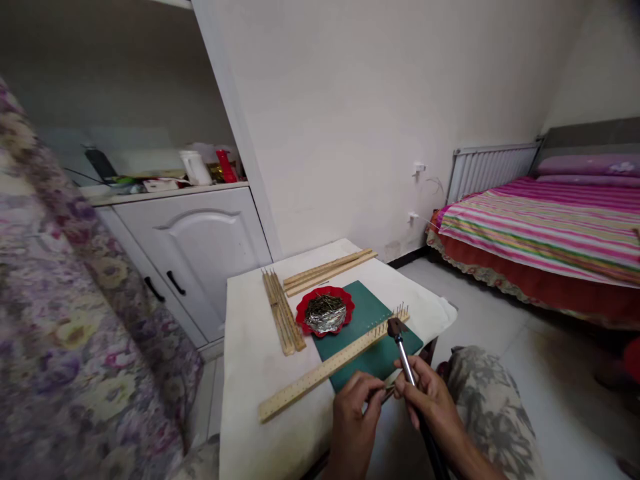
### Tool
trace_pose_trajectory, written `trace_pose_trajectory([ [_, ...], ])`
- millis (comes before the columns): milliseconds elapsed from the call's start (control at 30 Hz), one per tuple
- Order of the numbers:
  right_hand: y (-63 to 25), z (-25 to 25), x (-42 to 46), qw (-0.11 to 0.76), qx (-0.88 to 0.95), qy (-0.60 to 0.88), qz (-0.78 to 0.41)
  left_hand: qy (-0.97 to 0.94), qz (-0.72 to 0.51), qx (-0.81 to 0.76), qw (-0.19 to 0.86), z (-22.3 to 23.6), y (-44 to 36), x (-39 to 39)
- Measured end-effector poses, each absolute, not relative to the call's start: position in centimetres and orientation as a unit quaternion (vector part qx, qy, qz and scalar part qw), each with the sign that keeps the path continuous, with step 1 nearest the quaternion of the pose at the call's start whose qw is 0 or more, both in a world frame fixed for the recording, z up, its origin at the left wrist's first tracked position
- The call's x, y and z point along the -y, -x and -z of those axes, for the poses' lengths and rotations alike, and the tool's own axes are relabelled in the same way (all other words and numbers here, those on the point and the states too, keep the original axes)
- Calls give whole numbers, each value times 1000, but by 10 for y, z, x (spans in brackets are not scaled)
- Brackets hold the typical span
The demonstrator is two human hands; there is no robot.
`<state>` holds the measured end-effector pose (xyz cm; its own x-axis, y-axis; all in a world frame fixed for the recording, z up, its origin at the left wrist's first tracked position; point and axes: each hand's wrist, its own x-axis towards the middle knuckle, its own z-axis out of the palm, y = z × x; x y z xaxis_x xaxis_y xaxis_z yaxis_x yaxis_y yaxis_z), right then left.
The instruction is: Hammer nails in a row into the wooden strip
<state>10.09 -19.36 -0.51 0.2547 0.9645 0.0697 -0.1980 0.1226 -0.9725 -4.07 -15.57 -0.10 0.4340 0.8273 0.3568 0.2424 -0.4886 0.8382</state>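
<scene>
My right hand (431, 395) is wrapped round a hammer (406, 363) with a shiny metal neck and a dark handle. Its dark head points up over the near edge of a pale wooden strip (320, 370). That strip lies slantwise across a green mat (367, 300), with rows of small holes and several nails (401, 309) standing upright at its far right end. My left hand (356, 412) is closed in a pinch close to the right fingertips; thin dark slivers show between the hands, too small to name surely. Behind the strip sits a red scalloped dish (301, 312) full of loose nails (325, 312).
Several nailed wooden strips (283, 313) lie left of the dish, and more strips (327, 270) lie at the back of the white table (245, 393). My patterned trouser knee (487, 393) is close on the right. A white cabinet (200, 253) and a bed (540, 220) stand beyond.
</scene>
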Motion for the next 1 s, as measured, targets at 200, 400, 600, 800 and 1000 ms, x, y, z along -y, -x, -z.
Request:
trace_pose_trajectory([
  [200, -98, 14, 192, 611, 425, 490, -453, -858, -313, -350, 206, 2, 37, 158],
  [400, -119, 13, 193, 594, 408, 525, -453, -755, -394, -423, 310, 18, 28, 120],
  [600, -137, 26, 191, 588, 388, 537, -464, -679, -434, -470, 361, 40, 4, 65],
  [800, -148, 32, 188, 570, 375, 561, -469, -704, -425, -476, 312, 47, -9, 49],
  [1000, -153, 35, 183, 561, 370, 565, -478, -731, -388, -487, 279, 46, -11, 47],
])
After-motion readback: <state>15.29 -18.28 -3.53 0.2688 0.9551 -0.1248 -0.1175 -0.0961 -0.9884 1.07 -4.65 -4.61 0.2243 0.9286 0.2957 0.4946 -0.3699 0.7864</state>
